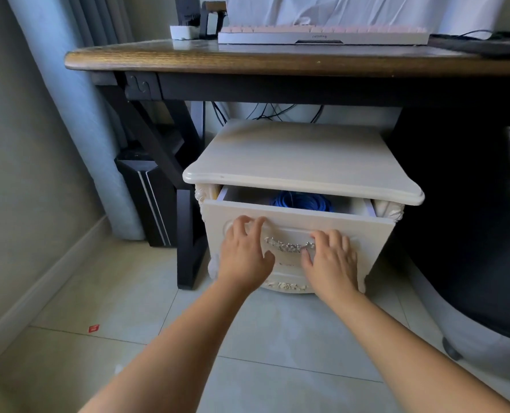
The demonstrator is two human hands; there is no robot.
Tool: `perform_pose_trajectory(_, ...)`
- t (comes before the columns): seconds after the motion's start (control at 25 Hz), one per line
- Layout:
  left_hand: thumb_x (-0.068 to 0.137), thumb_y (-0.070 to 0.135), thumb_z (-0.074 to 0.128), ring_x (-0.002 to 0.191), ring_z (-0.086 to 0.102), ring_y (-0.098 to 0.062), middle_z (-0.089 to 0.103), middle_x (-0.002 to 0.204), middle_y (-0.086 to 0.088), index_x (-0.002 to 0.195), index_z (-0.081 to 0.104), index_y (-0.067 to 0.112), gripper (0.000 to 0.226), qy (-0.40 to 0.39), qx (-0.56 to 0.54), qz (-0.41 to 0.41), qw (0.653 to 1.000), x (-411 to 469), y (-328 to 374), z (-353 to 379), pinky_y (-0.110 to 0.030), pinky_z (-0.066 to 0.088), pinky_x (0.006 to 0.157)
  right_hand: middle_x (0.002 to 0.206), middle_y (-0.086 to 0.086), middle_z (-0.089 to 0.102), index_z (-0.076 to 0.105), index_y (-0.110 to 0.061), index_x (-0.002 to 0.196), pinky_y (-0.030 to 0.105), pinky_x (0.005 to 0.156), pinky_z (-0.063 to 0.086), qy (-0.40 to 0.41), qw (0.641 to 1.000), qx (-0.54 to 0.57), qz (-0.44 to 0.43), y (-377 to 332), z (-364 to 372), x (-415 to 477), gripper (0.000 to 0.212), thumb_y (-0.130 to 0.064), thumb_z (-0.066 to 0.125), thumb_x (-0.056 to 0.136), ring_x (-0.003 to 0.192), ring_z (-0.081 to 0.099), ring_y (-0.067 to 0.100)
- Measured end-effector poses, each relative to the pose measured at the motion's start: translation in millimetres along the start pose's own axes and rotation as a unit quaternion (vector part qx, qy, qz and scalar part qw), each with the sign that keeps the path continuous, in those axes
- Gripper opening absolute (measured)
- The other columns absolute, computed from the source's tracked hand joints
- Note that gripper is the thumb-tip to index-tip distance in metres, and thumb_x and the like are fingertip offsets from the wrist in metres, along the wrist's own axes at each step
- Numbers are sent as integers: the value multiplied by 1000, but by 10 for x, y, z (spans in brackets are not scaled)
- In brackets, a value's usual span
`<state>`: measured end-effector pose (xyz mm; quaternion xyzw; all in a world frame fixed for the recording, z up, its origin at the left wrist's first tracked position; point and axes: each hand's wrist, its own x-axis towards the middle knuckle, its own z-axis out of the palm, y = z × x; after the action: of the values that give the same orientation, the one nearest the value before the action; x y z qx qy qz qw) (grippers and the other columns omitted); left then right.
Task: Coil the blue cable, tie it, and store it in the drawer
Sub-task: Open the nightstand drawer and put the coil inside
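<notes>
Both hands press on the front of the drawer [367, 231] with loose, spread fingers and grip nothing. The left hand [245, 248] is left of the metal handle [289, 245], and the right hand [331, 257] is at its right end. In the head view the blue cable [300, 201] lies coiled inside the partly open drawer, beyond and above the hands and about midway between them. I cannot see a tie. The closing push should go straight back, under the tabletop [247, 59].

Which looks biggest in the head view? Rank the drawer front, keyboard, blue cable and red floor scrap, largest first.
1. drawer front
2. keyboard: slightly wider but far thinner, and farther from the camera
3. blue cable: only partly visible
4. red scrap: tiny
</notes>
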<state>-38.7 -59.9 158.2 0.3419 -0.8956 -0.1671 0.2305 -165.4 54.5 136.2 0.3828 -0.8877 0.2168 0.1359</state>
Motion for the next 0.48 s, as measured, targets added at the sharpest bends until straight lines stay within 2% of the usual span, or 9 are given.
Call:
perform_pose_trajectory(0.08, 81, 24, 58, 136, 30, -30, 29, 148, -10, 146, 34, 21, 69, -15, 44, 15, 999, 160, -28, 53, -42, 40, 104, 126, 9, 51, 53, -18, 130, 43, 96, 38, -42, 999, -16, -3, 55, 14, 142, 44, -30, 59, 88, 118, 45, 32)
perform_pose_trajectory(0.16, 86, 24, 56, 146, 16, -32, 15, 159, -11, 151, 25, 22, 72, -45, 81, 26, 995, 273, -58, 149, -45, 30, 113, 142, 8, 41, 39, -21, 144, 43, 106, 31, -63, 997, -34, -6, 102, 54, 240, 56, -32, 53, 91, 131, 36, 30)
perform_pose_trajectory(0.28, 92, 30, 53, 151, -7, -28, -8, 164, -8, 156, 7, 26, 79, -104, 121, 39, 987, 398, -78, 273, -49, 11, 121, 160, 8, 14, 19, -25, 153, 47, 117, 14, -114, 992, -51, -12, 126, 110, 333, 63, -41, 43, 97, 148, 8, 29)
perform_pose_trajectory(0.36, 93, 34, 53, 150, -13, -27, -14, 164, -8, 156, 1, 28, 82, -133, 138, 49, 980, 475, -77, 332, -51, 7, 121, 164, 2, -8, 6, -27, 155, 49, 120, 3, -160, 986, -50, -8, 150, 147, 390, 66, -47, 35, 100, 150, -10, 26)
perform_pose_trajectory(0.48, 93, 38, 53, 150, -17, -27, -20, 162, -9, 156, -6, 29, 87, -149, 161, 62, 974, 582, -79, 392, -53, 4, 121, 161, 1, -23, -5, -28, 155, 49, 120, -4, -200, 978, -53, -3, 179, 175, 460, 69, -52, 30, 100, 148, -21, 22)
